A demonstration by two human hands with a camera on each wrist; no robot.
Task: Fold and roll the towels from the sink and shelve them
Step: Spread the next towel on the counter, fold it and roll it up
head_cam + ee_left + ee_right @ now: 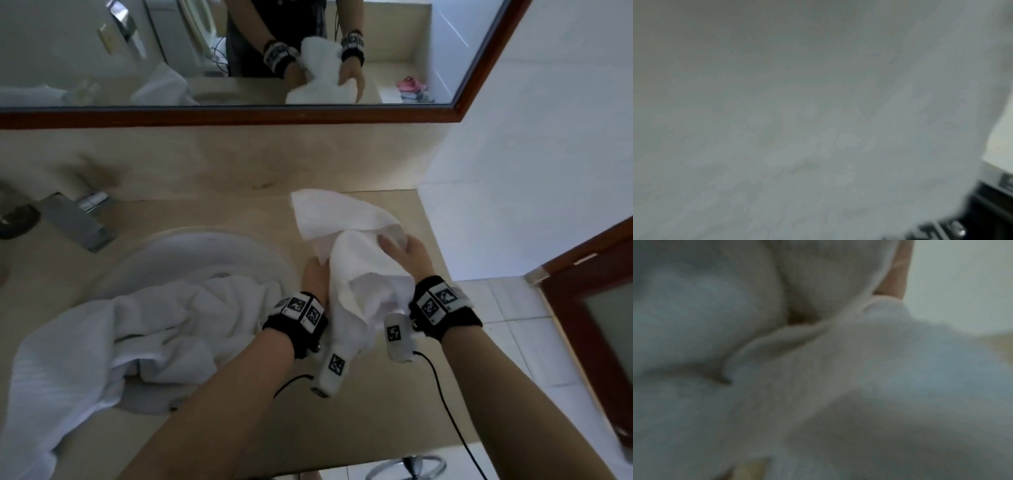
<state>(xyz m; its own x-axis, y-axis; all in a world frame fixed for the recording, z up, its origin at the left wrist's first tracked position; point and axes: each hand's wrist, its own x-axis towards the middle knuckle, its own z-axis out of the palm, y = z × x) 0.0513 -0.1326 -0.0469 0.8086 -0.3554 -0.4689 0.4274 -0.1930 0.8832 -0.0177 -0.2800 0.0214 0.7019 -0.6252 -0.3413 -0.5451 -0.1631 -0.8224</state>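
A small white towel [363,267] is bunched up between my two hands over the beige counter [394,394], right of the sink. Its far end lies flat on the counter near the back wall. My left hand [317,277] grips the towel's left side, its fingertips hidden in the cloth. My right hand [411,253] holds the right side with the thumb on top. Towel cloth [818,129] fills the left wrist view. In the right wrist view the towel [838,369] covers nearly everything and only one finger [898,272] shows.
A larger white towel [137,335] spills from the sink basin [205,253] over the counter's front edge. A chrome faucet [78,222] stands at the left. A wood-framed mirror [239,116] hangs above. A brown door [599,308] is at the right, a stool base [407,466] below.
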